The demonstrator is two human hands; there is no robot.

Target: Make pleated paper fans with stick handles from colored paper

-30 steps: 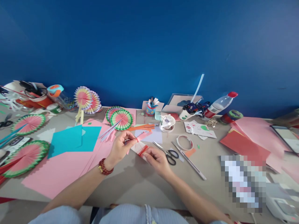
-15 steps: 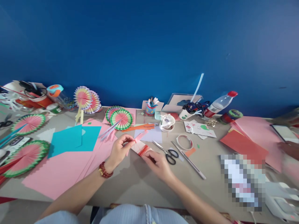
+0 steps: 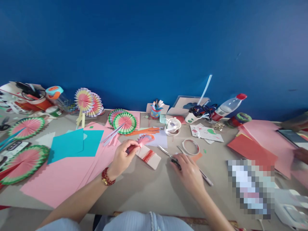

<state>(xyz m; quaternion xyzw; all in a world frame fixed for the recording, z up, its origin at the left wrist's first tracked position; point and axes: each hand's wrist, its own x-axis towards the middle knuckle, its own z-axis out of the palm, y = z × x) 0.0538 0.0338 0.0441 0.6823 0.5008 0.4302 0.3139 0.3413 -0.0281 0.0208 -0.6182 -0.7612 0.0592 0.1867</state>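
Observation:
My left hand (image 3: 124,159) is closed in a pinch on the middle of a small pleated pink paper fan (image 3: 146,138), whose folds spread out beyond the fingertips. Just right of it, a white card (image 3: 154,159) wound with red thread lies on the table. With fingers curled down over the black handles, my right hand (image 3: 189,170) grips the scissors (image 3: 166,150); the blades lie on the table pointing to the far left. The palm hides part of the handles. Under and beyond that hand lies a slim craft knife (image 3: 206,177).
A tape roll (image 3: 191,147) lies past my right hand. Pink sheets (image 3: 57,183) and teal paper (image 3: 69,146) cover the left side, near finished paper fans (image 3: 124,123). A bottle (image 3: 227,108) and a pen cup (image 3: 155,112) stand by the wall. Another person's hand (image 3: 301,155) is far right.
My right hand has left the thread-wound card and moved right onto the scissors' handles. The card now lies loose. The pink pleated paper in my left hand has fanned out.

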